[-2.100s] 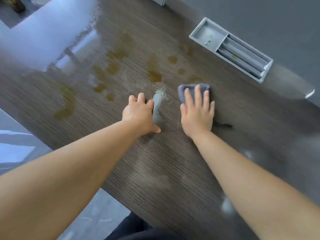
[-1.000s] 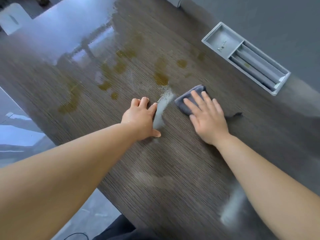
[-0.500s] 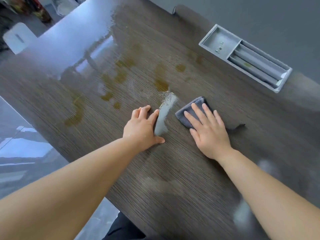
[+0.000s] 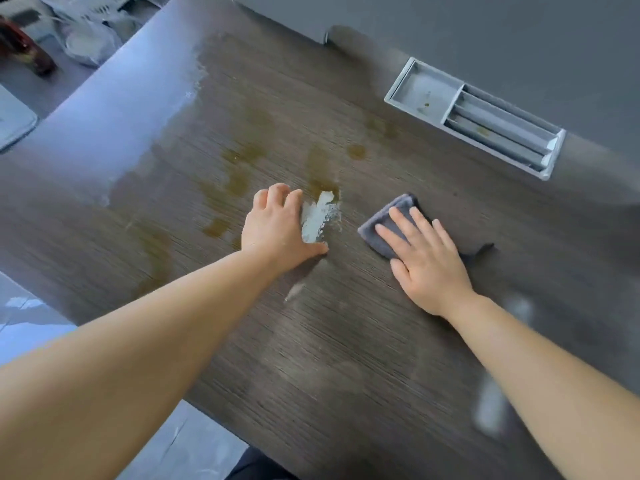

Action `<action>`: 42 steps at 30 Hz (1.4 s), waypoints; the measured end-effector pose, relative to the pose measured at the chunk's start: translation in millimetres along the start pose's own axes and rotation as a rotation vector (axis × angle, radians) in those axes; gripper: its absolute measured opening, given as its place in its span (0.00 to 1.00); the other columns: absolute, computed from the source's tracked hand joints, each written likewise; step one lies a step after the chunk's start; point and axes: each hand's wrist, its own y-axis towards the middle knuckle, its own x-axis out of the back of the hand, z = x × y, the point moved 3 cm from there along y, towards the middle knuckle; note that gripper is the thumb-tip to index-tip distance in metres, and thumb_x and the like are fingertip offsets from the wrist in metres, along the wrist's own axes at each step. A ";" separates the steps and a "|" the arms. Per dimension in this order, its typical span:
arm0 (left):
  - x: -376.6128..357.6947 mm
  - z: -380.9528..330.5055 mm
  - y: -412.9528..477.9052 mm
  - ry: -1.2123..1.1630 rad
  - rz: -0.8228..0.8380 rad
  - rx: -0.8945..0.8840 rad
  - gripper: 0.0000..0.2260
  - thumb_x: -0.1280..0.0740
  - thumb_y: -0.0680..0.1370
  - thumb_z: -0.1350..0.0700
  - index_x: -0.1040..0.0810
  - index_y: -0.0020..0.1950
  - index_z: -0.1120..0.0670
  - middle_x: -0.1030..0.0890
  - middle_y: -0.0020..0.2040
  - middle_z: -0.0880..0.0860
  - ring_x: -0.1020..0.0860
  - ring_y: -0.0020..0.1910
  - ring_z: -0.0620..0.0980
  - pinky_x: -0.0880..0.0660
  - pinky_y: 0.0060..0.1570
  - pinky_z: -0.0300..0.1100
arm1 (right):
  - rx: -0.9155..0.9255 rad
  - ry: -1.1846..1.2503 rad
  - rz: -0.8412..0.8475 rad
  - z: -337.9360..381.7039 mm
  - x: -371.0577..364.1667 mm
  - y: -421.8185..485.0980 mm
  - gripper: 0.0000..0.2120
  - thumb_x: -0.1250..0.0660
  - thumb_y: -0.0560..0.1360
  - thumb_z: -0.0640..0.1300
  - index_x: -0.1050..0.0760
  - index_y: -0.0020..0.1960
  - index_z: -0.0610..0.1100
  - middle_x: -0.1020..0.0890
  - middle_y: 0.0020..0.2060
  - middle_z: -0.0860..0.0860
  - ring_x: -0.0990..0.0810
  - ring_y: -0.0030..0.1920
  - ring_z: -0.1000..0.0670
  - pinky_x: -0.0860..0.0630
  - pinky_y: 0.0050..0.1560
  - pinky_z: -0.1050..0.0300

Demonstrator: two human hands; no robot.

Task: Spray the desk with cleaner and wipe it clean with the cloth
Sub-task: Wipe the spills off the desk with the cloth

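Note:
The dark wood-grain desk [image 4: 346, 341] fills the head view. A folded grey cloth [image 4: 384, 223] lies on it right of centre, and my right hand [image 4: 426, 258] presses flat on the cloth with straight fingers. My left hand [image 4: 277, 230] rests palm-down on the bare desk to the left, fingers slightly bent, holding nothing. Between the hands shines a pale wet streak [image 4: 317, 216]. Several yellow-brown stains [image 4: 239, 174] spread over the wood beyond and left of my left hand. No spray bottle is in view.
A grey recessed tray [image 4: 422, 91] with slots is set into the desk at the back right, against a grey wall. The desk's near-left edge [image 4: 214, 415] drops to the floor. Bottles and white bags [image 4: 86, 32] stand off the far-left corner.
My right hand has slid the cloth from near the wet streak toward the right and nearer to me. My left hand has stayed planted on the desk.

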 end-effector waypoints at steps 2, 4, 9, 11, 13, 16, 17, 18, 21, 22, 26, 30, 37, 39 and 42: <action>2.1 5.5 6.0 0.011 0.030 0.015 0.45 0.28 0.65 0.35 0.43 0.74 0.52 0.42 0.72 0.53 0.46 0.72 0.55 0.38 0.68 0.48 | -0.221 0.005 -0.019 -11.9 8.5 31.1 0.25 0.53 0.80 0.53 0.46 0.77 0.51 0.47 0.77 0.49 0.49 0.76 0.42 0.50 0.73 0.40; 0.0 10.0 8.9 0.028 0.064 0.028 0.47 0.29 0.64 0.33 0.43 0.74 0.52 0.42 0.72 0.53 0.45 0.72 0.56 0.37 0.66 0.49 | -0.516 0.067 -0.049 -3.7 12.4 69.8 0.25 0.55 0.82 0.55 0.52 0.78 0.52 0.53 0.78 0.49 0.55 0.77 0.42 0.54 0.74 0.41; -1.6 8.1 14.5 0.177 0.112 0.024 0.46 0.32 0.64 0.31 0.42 0.73 0.54 0.38 0.69 0.54 0.40 0.67 0.56 0.32 0.61 0.49 | -0.320 0.062 -0.038 55.2 6.4 75.4 0.25 0.55 0.82 0.55 0.52 0.78 0.51 0.53 0.78 0.47 0.54 0.76 0.40 0.54 0.74 0.40; -1.6 6.8 16.3 0.225 0.134 0.023 0.45 0.33 0.65 0.30 0.42 0.73 0.55 0.38 0.67 0.54 0.39 0.66 0.57 0.31 0.60 0.48 | -0.045 0.003 -0.035 58.9 -0.3 43.6 0.25 0.54 0.80 0.54 0.46 0.77 0.50 0.45 0.77 0.47 0.47 0.76 0.40 0.47 0.72 0.39; -1.7 6.1 18.4 0.243 0.149 0.023 0.44 0.33 0.66 0.30 0.41 0.72 0.56 0.37 0.66 0.55 0.38 0.64 0.56 0.31 0.58 0.47 | 0.035 -0.015 -0.011 35.8 0.9 34.3 0.25 0.53 0.79 0.53 0.42 0.76 0.50 0.41 0.76 0.47 0.43 0.74 0.40 0.43 0.71 0.38; -0.9 5.9 20.1 0.252 0.170 0.015 0.44 0.34 0.67 0.30 0.41 0.72 0.57 0.37 0.65 0.55 0.38 0.64 0.56 0.32 0.58 0.47 | -0.233 -0.001 -0.024 2.1 12.3 71.6 0.25 0.55 0.81 0.53 0.48 0.77 0.51 0.48 0.77 0.48 0.49 0.76 0.42 0.47 0.73 0.39; -0.7 5.8 20.7 0.260 0.178 0.017 0.44 0.34 0.67 0.31 0.41 0.71 0.57 0.38 0.65 0.55 0.38 0.63 0.56 0.32 0.57 0.47 | -0.381 0.026 -0.036 -1.6 14.2 91.2 0.24 0.55 0.82 0.53 0.51 0.78 0.52 0.51 0.78 0.49 0.53 0.77 0.43 0.51 0.74 0.40; -0.3 5.2 21.4 0.269 0.186 0.019 0.43 0.34 0.67 0.31 0.41 0.71 0.57 0.38 0.65 0.55 0.39 0.63 0.56 0.32 0.56 0.47 | -0.515 0.062 -0.050 2.2 16.8 107.9 0.25 0.55 0.82 0.53 0.53 0.78 0.53 0.54 0.78 0.50 0.55 0.77 0.43 0.53 0.74 0.40; 0.4 0.7 23.1 0.272 0.215 0.034 0.43 0.33 0.68 0.32 0.42 0.72 0.57 0.39 0.65 0.55 0.40 0.64 0.56 0.31 0.56 0.47 | -0.582 0.097 -0.062 36.5 17.1 124.7 0.25 0.54 0.82 0.54 0.55 0.78 0.53 0.56 0.78 0.49 0.57 0.76 0.42 0.54 0.74 0.40; 0.4 -1.2 23.9 0.272 0.226 0.037 0.44 0.33 0.68 0.32 0.43 0.72 0.57 0.39 0.65 0.55 0.40 0.65 0.57 0.31 0.57 0.48 | -0.463 0.081 -0.058 47.8 13.6 116.8 0.25 0.54 0.82 0.54 0.54 0.78 0.53 0.54 0.78 0.48 0.55 0.76 0.42 0.53 0.73 0.40; 0.4 -1.5 29.0 0.252 0.254 0.043 0.44 0.32 0.68 0.33 0.43 0.72 0.58 0.40 0.66 0.56 0.41 0.66 0.59 0.31 0.58 0.49 | -0.011 0.014 -0.036 49.1 4.2 58.7 0.25 0.52 0.79 0.53 0.42 0.76 0.50 0.42 0.76 0.47 0.44 0.75 0.40 0.44 0.71 0.40; 0.6 -1.4 27.9 0.232 0.262 0.027 0.43 0.32 0.68 0.33 0.42 0.71 0.58 0.40 0.65 0.56 0.41 0.65 0.59 0.31 0.58 0.50 | -0.283 0.005 -0.036 -2.7 17.5 96.6 0.24 0.50 0.81 0.51 0.47 0.77 0.51 0.48 0.77 0.48 0.50 0.76 0.41 0.48 0.73 0.40; 0.2 -1.7 26.2 0.255 0.252 0.018 0.42 0.33 0.69 0.34 0.43 0.71 0.59 0.40 0.65 0.57 0.41 0.65 0.58 0.32 0.59 0.49 | -0.371 0.044 -0.059 29.4 20.8 135.5 0.25 0.53 0.82 0.54 0.53 0.78 0.52 0.53 0.78 0.49 0.54 0.77 0.42 0.54 0.74 0.42; -0.7 -1.0 27.5 0.263 0.248 0.009 0.42 0.33 0.69 0.33 0.43 0.71 0.59 0.40 0.65 0.57 0.41 0.64 0.59 0.33 0.62 0.49 | -0.093 0.017 -0.035 31.7 14.4 100.2 0.26 0.53 0.81 0.54 0.48 0.77 0.52 0.48 0.77 0.49 0.51 0.76 0.42 0.52 0.73 0.43; -3.6 0.5 27.4 0.266 0.251 -0.005 0.43 0.34 0.69 0.33 0.44 0.72 0.59 0.40 0.65 0.58 0.41 0.64 0.59 0.34 0.64 0.50 | -0.053 0.012 0.001 -5.7 18.2 91.1 0.26 0.53 0.79 0.54 0.44 0.76 0.51 0.45 0.77 0.49 0.48 0.76 0.43 0.48 0.73 0.40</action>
